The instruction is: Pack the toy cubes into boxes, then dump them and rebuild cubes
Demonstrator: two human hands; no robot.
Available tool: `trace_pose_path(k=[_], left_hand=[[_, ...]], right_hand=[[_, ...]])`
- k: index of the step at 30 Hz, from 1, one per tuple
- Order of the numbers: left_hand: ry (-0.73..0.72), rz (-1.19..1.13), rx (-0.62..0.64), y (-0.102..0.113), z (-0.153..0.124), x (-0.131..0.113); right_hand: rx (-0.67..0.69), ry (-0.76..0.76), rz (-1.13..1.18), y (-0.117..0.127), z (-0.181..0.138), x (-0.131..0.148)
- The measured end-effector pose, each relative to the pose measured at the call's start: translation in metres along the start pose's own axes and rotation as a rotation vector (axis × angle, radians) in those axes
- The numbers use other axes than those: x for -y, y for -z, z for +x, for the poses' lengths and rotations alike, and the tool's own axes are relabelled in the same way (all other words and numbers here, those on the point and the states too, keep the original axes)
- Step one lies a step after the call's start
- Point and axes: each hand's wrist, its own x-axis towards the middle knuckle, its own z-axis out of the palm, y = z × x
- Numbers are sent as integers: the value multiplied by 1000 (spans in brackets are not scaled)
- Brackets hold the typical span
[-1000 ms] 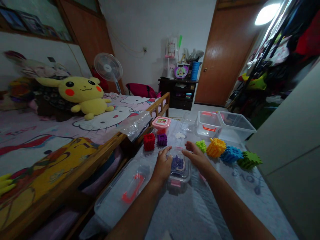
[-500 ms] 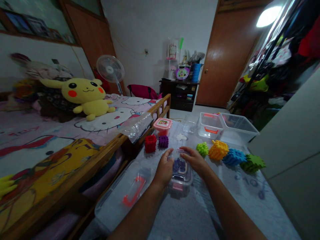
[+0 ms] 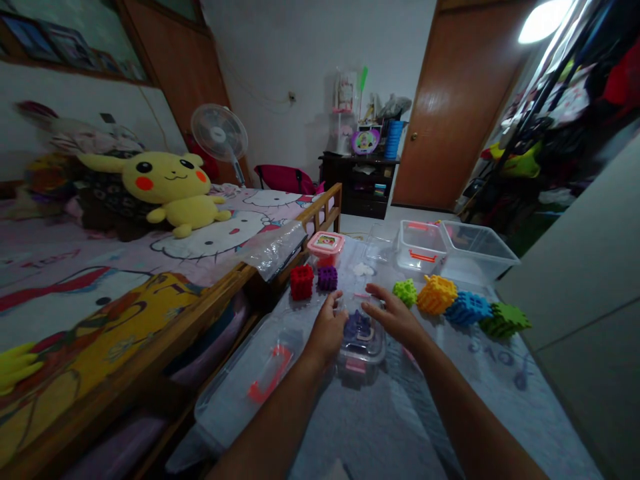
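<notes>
Right hand (image 3: pixel 400 323) shifted outward | clear box (image 3: pixel 364 348) between its fingers (image 3: pixel 381 294) and left hand (image 3: pixel 325 335)

Left grip (image 3: pixel 327 332) facing right grip (image 3: pixel 397 318), unclenched

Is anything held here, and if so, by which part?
Nothing appears gripped: the open left hand and right hand flank the clear pink-latched box; contact is unclear.

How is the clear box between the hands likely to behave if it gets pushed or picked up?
The clear box will probably feel stiff, since it looks like moulded plastic and holds its shape. Its smooth, shiny surface may be a little slippery. Its boxy shape, sitting level on the cloth, suggests it would slide rather than roll.
</notes>
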Motion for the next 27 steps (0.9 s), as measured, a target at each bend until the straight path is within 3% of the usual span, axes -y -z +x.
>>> trace_pose_path(k=[6,10,17,27], left_hand=[[-42,292,3,17,0,-3],[-119,449,48,20,-7,-10],[-169,610,77,19,-13,-16],[-151,631,68,18,-13,-13]], right_hand=[[172,323,-521,-1,-50,17],[145,430,-722,-17,-64,20],[95,489,-717,-20,-61,14],[36,506,-582,-23,-68,3]])
